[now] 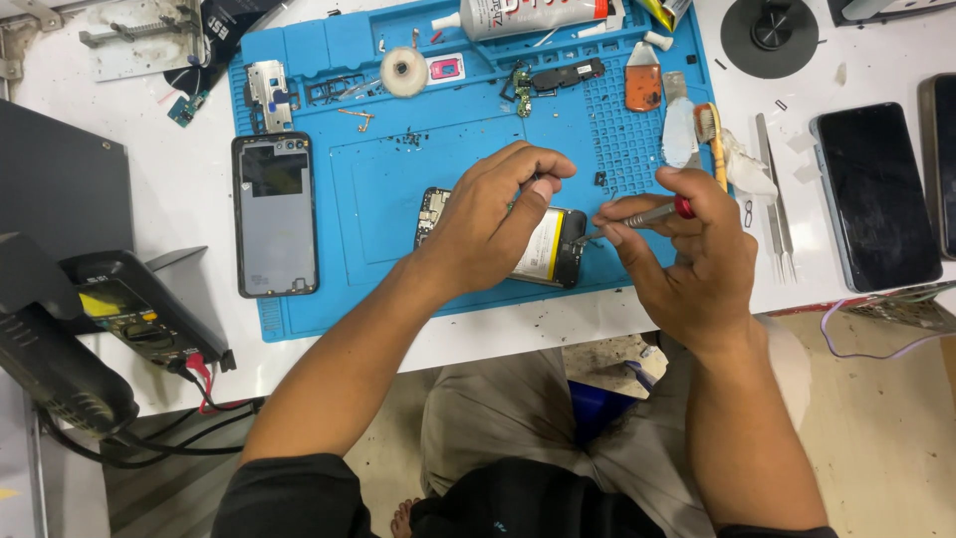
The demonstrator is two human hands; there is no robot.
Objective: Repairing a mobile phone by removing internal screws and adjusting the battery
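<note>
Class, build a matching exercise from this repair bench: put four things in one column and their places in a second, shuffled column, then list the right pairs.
Things
1. screwdriver
2. opened phone
3. phone back cover
4. tweezers

Places
A. on the white table, right of the blue mat
B. in the right hand
C. at the mat's left edge
D. under the left hand

Pairs: 1-B, 2-D, 3-C, 4-A
</note>
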